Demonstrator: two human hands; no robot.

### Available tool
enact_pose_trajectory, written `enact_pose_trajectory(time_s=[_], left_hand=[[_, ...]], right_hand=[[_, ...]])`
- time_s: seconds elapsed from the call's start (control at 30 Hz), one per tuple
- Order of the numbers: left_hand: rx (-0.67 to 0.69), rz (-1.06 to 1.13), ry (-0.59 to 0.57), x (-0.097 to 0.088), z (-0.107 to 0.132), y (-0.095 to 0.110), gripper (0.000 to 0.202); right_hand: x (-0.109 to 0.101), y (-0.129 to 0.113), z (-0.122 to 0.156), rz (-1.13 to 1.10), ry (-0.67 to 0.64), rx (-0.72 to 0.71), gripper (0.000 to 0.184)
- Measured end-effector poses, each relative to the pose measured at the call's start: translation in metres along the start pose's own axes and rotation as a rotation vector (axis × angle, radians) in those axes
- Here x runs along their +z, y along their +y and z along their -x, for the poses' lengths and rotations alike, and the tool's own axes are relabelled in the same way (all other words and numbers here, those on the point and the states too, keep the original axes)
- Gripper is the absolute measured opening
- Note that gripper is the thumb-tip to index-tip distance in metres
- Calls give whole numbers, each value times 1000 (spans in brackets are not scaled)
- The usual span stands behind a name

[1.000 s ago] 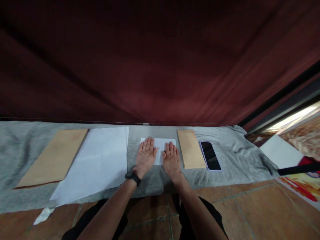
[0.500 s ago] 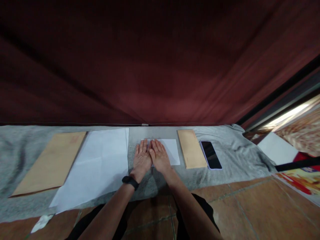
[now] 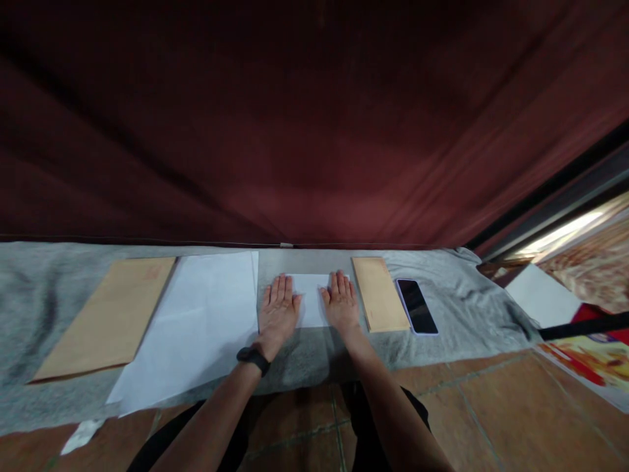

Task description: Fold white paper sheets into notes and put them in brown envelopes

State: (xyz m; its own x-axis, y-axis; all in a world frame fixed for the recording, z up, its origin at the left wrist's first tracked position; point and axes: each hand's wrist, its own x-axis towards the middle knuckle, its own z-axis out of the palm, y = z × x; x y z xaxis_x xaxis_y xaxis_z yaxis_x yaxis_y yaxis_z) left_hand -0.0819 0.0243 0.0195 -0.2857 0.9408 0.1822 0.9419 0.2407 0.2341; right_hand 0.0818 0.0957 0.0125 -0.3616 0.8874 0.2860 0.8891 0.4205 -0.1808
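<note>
A small white rectangle of folded paper (image 3: pixel 312 301) lies flat on the grey cloth in front of me. My left hand (image 3: pixel 279 311) rests palm down on its left end, fingers stretched out. Flat on the right end lies my right hand (image 3: pixel 341 305), its fingers also straight and the thumb pointing inward. The middle of the paper shows between the two hands; both ends are partly covered. To the left are large white sheets (image 3: pixel 196 321), and just right of my right hand is a stack of narrow brown envelopes (image 3: pixel 381 298).
A larger brown envelope (image 3: pixel 105 314) lies at the far left, beside the white sheets. A phone (image 3: pixel 417 307) with a purple case is right of the narrow envelopes. Grey cloth (image 3: pixel 472 314) covers the surface, and a dark red curtain (image 3: pixel 314 144) hangs behind it.
My right hand has slid right, from beside my left hand to the paper's right end. My left hand stays nearly in place. More of the paper's middle shows.
</note>
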Motion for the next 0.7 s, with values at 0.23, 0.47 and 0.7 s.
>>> enact_pose_trajectory(time_s=[0.23, 0.47, 0.7], left_hand=[[-44, -23, 43, -5, 1, 9, 62], [287, 99, -26, 6, 9, 55, 55], [185, 45, 9, 12, 6, 36, 58]], right_hand=[[1, 4, 8, -3, 58, 8, 62], [-2, 6, 9, 22, -15, 8, 57], [4, 8, 10, 29, 75, -46, 56]])
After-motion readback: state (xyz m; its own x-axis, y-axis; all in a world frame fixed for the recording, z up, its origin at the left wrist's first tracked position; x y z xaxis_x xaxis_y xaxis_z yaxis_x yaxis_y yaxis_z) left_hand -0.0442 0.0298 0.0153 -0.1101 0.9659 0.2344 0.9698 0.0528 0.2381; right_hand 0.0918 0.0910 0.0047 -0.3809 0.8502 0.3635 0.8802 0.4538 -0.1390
